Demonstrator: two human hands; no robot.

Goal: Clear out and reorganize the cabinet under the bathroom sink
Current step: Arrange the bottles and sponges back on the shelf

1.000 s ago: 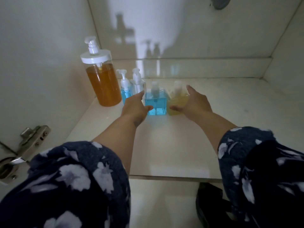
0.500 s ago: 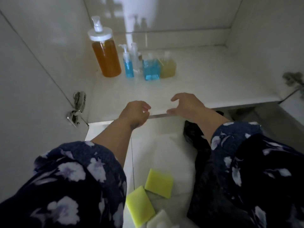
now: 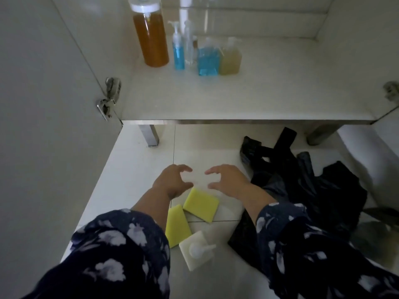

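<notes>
Sponges: two flat yellow rectangular sponges point(image 3: 200, 205) lie on the floor tiles, lower centre of frame.
Hands: my left hand point(image 3: 172, 182) and right hand point(image 3: 228, 180) hover loosely curled, holding nothing.
Relation: I judge the left nearer; the sponges lie just below both.

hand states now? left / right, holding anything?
Left hand: open, fingers loosely curled, holding nothing, above the floor by the yellow sponges.
Right hand: open, fingers loosely curled, holding nothing.

Dim, muted light, soft blur, wide-angle bending at edges
</notes>
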